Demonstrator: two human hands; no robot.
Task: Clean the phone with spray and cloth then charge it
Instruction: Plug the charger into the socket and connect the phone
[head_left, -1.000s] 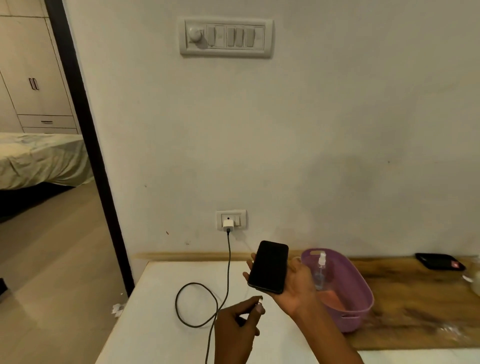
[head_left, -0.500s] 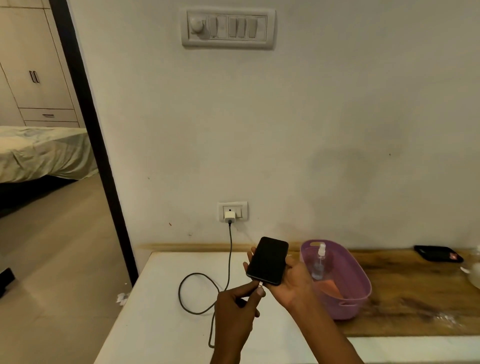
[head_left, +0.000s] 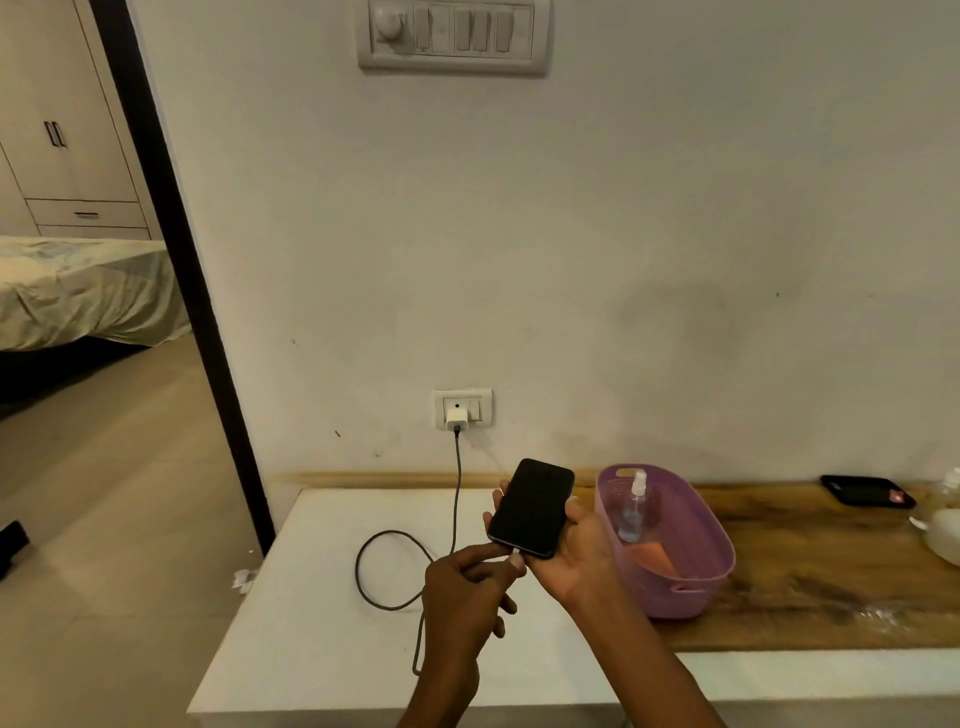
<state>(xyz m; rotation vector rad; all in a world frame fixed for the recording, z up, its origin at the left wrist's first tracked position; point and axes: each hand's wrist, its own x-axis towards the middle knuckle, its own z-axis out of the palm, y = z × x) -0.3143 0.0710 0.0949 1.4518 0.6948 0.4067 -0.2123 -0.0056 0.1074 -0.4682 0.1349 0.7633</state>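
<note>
The black phone (head_left: 532, 506) lies screen-up in my right hand (head_left: 571, 551), held above the white table. My left hand (head_left: 467, 597) pinches the plug end of the dark charging cable (head_left: 456, 483) and holds it against the phone's bottom edge. The cable loops on the table and runs up to a white charger (head_left: 456, 417) in the wall socket. A clear spray bottle (head_left: 634, 506) and an orange cloth (head_left: 655, 558) sit inside the purple tub (head_left: 696, 587) to the right.
The white table (head_left: 322, 623) meets a wooden counter (head_left: 831, 571) on the right, where a second black phone (head_left: 866, 491) and a pale object (head_left: 943, 530) lie. A switch panel (head_left: 452, 34) is high on the wall. An open doorway at left shows a bed (head_left: 78, 291).
My left hand rose with the cable plug from below the phone to the phone's bottom edge. The view shifted downward slightly.
</note>
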